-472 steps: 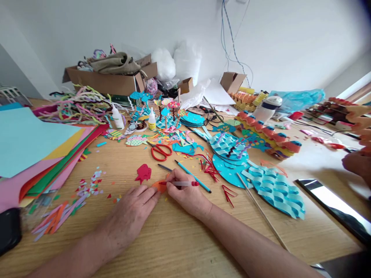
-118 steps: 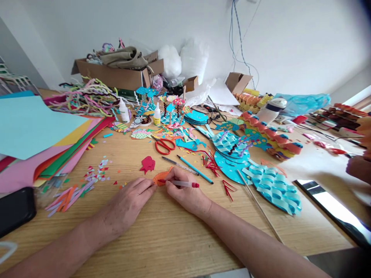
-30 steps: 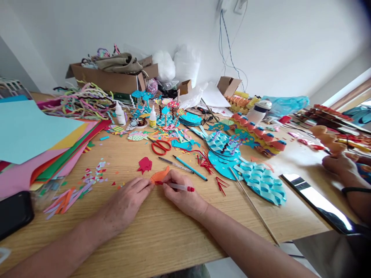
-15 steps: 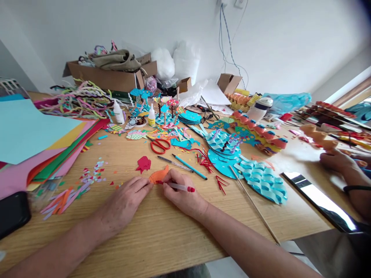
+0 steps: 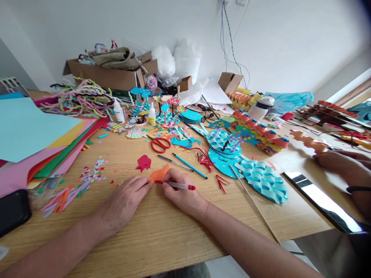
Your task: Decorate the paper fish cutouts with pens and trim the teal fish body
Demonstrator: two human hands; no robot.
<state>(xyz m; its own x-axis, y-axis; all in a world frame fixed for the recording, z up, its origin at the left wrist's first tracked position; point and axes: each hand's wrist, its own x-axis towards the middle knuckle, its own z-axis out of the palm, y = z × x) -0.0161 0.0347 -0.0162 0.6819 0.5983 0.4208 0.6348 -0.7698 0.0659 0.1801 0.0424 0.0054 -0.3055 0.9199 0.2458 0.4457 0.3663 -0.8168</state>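
An orange paper fish (image 5: 158,174) lies on the table between my hands. My left hand (image 5: 131,197) pinches its left edge with fingers pressed together. In my right hand (image 5: 182,193) is a red marker (image 5: 181,186) with a translucent barrel, its tip down at the fish's lower edge. Just behind the fish lies a red paper fish (image 5: 143,162). A clear pen (image 5: 175,163) and a blue felt-tip pen (image 5: 189,166) rest to the right, with red-handled scissors (image 5: 160,145) beyond them.
Coloured paper sheets (image 5: 31,131) and a black phone (image 5: 13,212) are at left. Blue woven paper discs (image 5: 262,179), a wooden stick (image 5: 255,204) and a shiny phone-like slab (image 5: 321,202) lie at right. Another person's hand (image 5: 333,159) is near an egg-carton strip (image 5: 308,141).
My hands, the marker and the orange fish stay almost in place. At right, the other person's hand has shifted slightly left, and the egg-carton strip now sits farther left.
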